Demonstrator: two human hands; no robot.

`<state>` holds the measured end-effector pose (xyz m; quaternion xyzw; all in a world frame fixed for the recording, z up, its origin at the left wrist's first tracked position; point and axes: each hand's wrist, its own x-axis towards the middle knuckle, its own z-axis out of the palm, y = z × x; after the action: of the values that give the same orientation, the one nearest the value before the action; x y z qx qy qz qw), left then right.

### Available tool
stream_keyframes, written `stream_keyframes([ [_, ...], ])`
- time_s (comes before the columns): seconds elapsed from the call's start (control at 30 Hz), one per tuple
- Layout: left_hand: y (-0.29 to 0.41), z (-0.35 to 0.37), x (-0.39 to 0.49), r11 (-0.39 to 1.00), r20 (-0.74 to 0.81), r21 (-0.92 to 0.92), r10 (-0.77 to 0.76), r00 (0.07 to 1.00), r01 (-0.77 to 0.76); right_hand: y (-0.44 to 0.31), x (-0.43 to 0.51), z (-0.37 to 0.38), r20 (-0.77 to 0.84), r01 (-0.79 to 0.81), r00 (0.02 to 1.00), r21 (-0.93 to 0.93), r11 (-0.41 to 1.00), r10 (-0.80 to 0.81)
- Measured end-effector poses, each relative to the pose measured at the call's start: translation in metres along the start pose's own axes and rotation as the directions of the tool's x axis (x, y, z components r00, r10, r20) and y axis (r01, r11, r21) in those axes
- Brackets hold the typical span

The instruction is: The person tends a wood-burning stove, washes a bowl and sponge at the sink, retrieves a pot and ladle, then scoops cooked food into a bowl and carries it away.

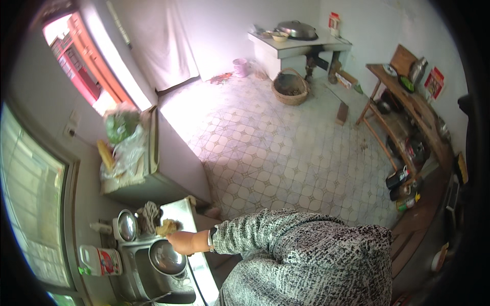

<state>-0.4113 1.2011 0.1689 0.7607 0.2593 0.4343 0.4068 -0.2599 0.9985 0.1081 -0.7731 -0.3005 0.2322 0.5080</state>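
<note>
My right hand [184, 242], below a black-and-white tweed sleeve, is at the upper right rim of a shiny metal bowl [167, 258]. Its fingers appear closed on that rim, though the fingertips are partly hidden. The bowl is over a stainless steel sink [143, 269], overlapping its edge on the counter side. Right beside the hand, a yellowish-brown scrubber or loofah [168, 227] rests on the white counter [182, 214]. A second metal bowl [128, 225] leans behind the sink, next to a bundled grey cloth [150, 215]. My left hand is out of view.
A white plastic jug [101, 261] stands by the window side of the sink. A tall cabinet or fridge [180, 157] bears plastic bags [126, 141]. Farther off are a wicker basket [290, 90], a stove table [279, 46] with a lidded pan, and a wooden shelf [407, 103].
</note>
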Motion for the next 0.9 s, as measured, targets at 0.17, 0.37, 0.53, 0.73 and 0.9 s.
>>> stream_keyframes([
  [0.17,0.067,0.081,-0.084,0.996,0.140,-0.085,-0.009,0.990,0.021,0.021,-0.082,-0.111,-0.003,-0.037,0.999,0.125,0.991,0.038],
  [0.37,0.085,0.175,-0.164,0.917,0.625,-0.083,-0.257,0.737,0.390,0.091,-0.163,-0.229,-0.084,-0.094,0.990,0.207,0.974,0.113],
  [0.53,0.112,0.329,-0.204,0.879,0.928,0.039,-0.208,0.309,0.474,0.157,-0.219,-0.300,-0.271,-0.178,0.925,0.307,0.935,0.265],
  [0.73,0.208,0.451,-0.288,0.927,0.983,0.184,-0.176,-0.053,0.326,0.208,-0.316,-0.366,-0.476,-0.199,0.716,0.562,0.803,0.511],
  [0.9,0.267,0.515,-0.364,0.977,0.964,0.186,-0.161,-0.211,0.104,0.234,-0.397,-0.416,-0.558,-0.173,0.604,0.605,0.777,0.569],
])
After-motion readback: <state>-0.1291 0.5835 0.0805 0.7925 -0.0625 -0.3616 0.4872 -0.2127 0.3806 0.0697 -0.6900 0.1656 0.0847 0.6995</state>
